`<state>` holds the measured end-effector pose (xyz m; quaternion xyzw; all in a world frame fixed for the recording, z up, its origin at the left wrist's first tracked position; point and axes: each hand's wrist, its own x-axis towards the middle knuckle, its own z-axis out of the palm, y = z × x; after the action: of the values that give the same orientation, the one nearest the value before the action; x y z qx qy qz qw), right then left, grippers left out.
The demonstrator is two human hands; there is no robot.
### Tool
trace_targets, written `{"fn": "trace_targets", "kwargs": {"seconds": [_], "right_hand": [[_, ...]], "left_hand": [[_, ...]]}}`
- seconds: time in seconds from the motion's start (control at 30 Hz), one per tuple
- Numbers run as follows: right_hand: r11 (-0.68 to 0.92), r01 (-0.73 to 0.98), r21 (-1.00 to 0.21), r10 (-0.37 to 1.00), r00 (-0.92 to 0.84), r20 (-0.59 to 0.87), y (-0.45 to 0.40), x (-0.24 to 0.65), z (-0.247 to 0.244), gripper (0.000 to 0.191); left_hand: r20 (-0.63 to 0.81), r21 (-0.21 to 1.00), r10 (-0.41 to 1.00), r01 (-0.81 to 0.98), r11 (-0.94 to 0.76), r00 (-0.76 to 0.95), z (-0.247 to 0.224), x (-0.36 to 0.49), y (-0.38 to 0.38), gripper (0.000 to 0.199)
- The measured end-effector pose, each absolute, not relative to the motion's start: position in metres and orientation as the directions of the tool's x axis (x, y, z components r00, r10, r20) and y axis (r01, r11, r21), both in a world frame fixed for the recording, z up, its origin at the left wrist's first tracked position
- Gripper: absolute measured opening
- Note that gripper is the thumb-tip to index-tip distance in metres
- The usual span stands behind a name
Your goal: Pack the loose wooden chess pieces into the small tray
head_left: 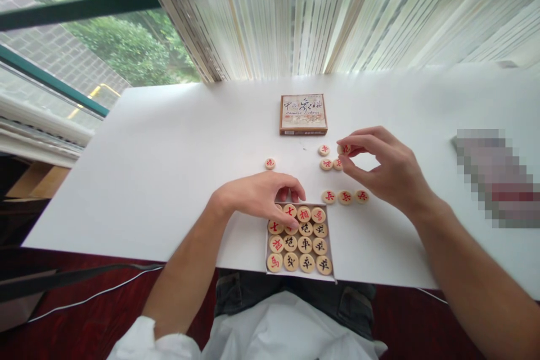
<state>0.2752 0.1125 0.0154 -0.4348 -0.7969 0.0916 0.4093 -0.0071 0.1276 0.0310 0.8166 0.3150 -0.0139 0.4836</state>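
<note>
Between the thumb and fingers of my right hand [382,166] is a round wooden Chinese chess piece [346,149] with a red character. Beside and below it lie a red chariot piece [323,150] and two red soldier pieces [326,164], one partly covered by my thumb. My left hand [264,194] rests over the far left of an open box tray [332,253], fingers curved and apart from the thumb. Its thumb tip lies on a piece in the tray; no piece shows in its grasp. Rows of red and black pieces [305,244] fill the tray, some hidden by that hand.
A row of red soldier pieces [345,197] lies right of the tray. One red cannon piece [270,163] sits alone beyond my left hand. Farther back lies a Chinese chess box lid [304,114] on the white table [147,163]. A blurred-out object [500,177] is at the right.
</note>
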Motion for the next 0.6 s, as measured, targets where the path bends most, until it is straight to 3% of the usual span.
{"fn": "trace_targets", "kwargs": {"seconds": [0.17, 0.33, 0.6], "right_hand": [[0.643, 0.569, -0.513, 0.742, -0.295, 0.602, 0.104, 0.262, 0.017, 0.025], [0.684, 0.491, -0.54, 0.723, -0.36, 0.59, 0.096, 0.249, 0.014, 0.03], [0.7, 0.447, -0.557, 0.712, -0.381, 0.589, 0.09, 0.239, 0.013, 0.026]], "left_hand": [[-0.219, 0.803, 0.565, 0.477, -0.359, 0.795, 0.033, -0.005, 0.127, 0.04], [-0.055, 0.859, 0.744, 0.411, -0.304, 0.666, 0.034, 0.001, 0.125, 0.027], [0.005, 0.984, 0.817, 0.143, -0.106, 0.577, 0.024, 0.011, 0.122, 0.032]]}}
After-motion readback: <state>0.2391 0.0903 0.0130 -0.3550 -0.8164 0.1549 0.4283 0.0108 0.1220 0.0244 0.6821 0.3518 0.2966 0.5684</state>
